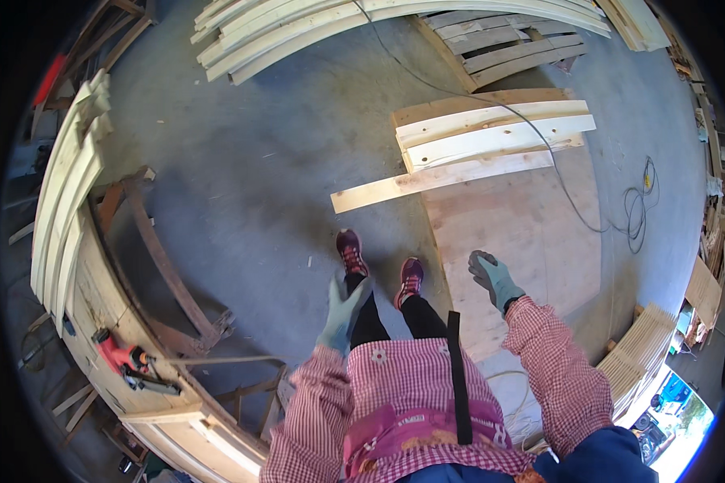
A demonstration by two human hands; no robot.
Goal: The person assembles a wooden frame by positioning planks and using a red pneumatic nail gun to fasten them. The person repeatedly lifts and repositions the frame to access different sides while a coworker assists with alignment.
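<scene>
Hands first: your left hand (342,312), gloved, hangs open with fingers spread, holding nothing, low centre of the frame over bare floor (250,177). Your right hand (491,278), also gloved, is loosely curled and empty, above the near edge of the plywood sheet (532,241) at centre right.

Nearest work is the plank (427,181) lying across the sheet's far-left corner, its left end overhanging the floor, with two more boards (491,133) stacked just beyond it. In my judgement, taking that plank calls for a grip near its middle with both hands so the overhanging end does not swing.

Edges: a cable (572,201) crosses the sheet and coils on the floor at right (636,209); keep your shoes (379,262) off it. The sheet's left edge sits just beside your right foot, a trip point. Bench (113,314) at lower left carries a red power tool (125,358). Open room lies centre left, between bench and sheet.
</scene>
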